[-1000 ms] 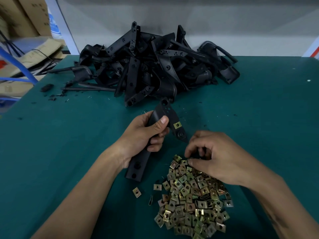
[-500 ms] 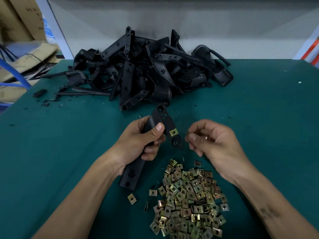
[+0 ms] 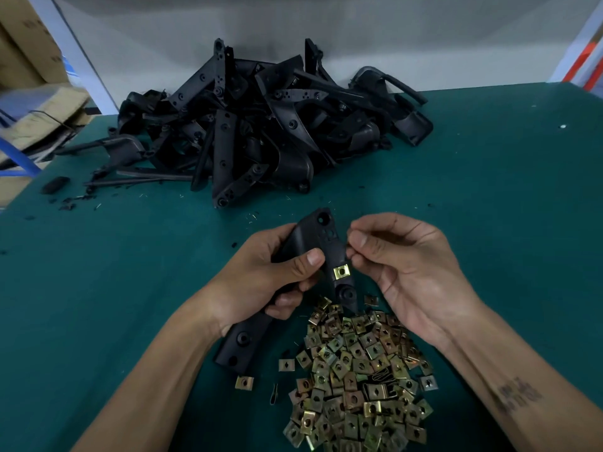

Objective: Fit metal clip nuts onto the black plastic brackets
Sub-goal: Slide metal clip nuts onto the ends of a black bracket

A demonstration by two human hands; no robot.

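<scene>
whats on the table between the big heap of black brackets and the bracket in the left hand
Head view: only bare green mat with tiny specks separates the bracket heap from the held bracket in the left hand.

Green table (image 3: 489,223) against grey wall (image 3: 359,31)

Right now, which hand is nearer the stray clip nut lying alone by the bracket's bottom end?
Left. The left hand grips the bracket just above the stray clip nut; the right hand is up beside the bracket's top, across the clip nut pile.
</scene>
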